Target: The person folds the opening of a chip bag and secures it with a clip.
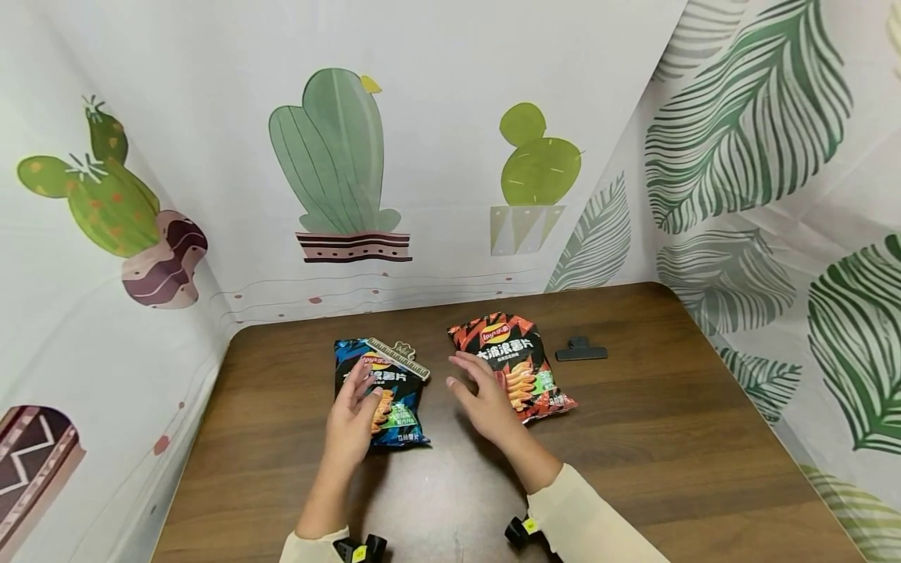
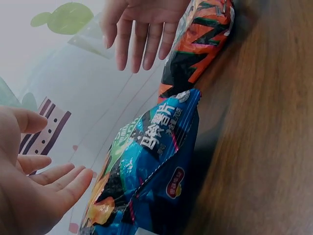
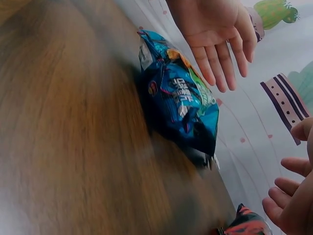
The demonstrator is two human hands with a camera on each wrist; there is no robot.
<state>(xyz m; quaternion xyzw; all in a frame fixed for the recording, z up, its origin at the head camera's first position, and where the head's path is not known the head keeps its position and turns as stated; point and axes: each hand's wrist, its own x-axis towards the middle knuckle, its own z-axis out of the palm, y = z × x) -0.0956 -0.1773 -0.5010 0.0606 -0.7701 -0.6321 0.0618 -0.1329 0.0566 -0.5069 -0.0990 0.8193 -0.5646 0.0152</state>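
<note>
A blue bag of chips [image 1: 404, 407] lies on the table at centre left, with a light clip [image 1: 398, 358] patterned like piano keys across its top end. My left hand [image 1: 349, 414] hovers over this bag, fingers extended and holding nothing. To the right lies a red bag of chips [image 1: 510, 352]. My right hand [image 1: 487, 399] is at that bag's left edge, fingers loosely straight, overlapping it in the head view. Both palms face inward in the left wrist view, where the blue bag [image 2: 146, 152] sits below the hands. A black clip [image 1: 581, 349] rests right of the red bag.
The brown wooden table [image 1: 655, 438] runs up to a white cloth backdrop [image 1: 450, 156] printed with cacti and leaves. Cameras are strapped to both wrists, and the sleeves are cream.
</note>
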